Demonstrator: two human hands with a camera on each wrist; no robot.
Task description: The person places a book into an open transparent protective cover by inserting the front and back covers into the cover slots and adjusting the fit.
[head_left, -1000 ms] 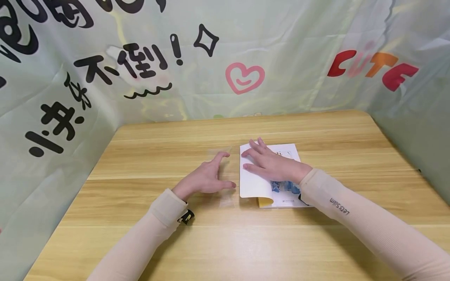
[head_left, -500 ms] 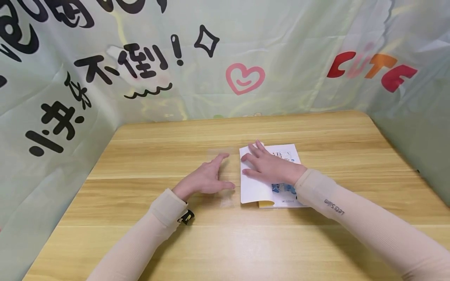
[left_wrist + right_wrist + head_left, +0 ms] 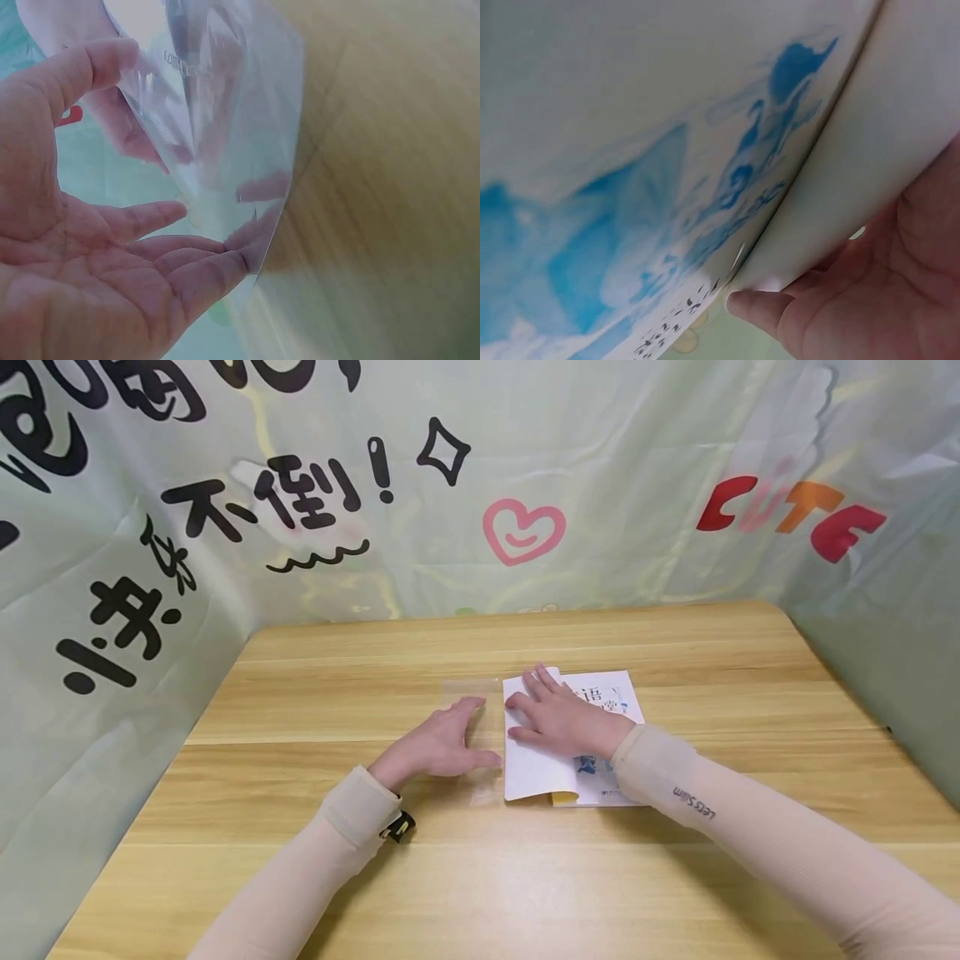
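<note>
A thin book (image 3: 600, 783) with blue pictures and characters on its white front lies on the table. One white leaf (image 3: 534, 772) is bent to the left, with a yellow strip (image 3: 564, 797) at its lower edge. My right hand (image 3: 566, 722) rests on this leaf, fingers spread; in the right wrist view a fingertip (image 3: 757, 307) is by the fold. My left hand (image 3: 438, 745) has thumb and fingers apart at a clear plastic sheet (image 3: 255, 112). In the left wrist view its thumb (image 3: 112, 60) touches one edge, and other fingertips show through the film.
The wooden table (image 3: 480, 877) reaches out to both sides of the book. Behind and beside it hangs a pale green printed cloth (image 3: 622, 443) with black characters and a pink heart (image 3: 523, 531).
My right hand has slid left and slightly toward me, and the white leaf has shifted left with it. More of the book's front shows. The left hand stays nearly still.
</note>
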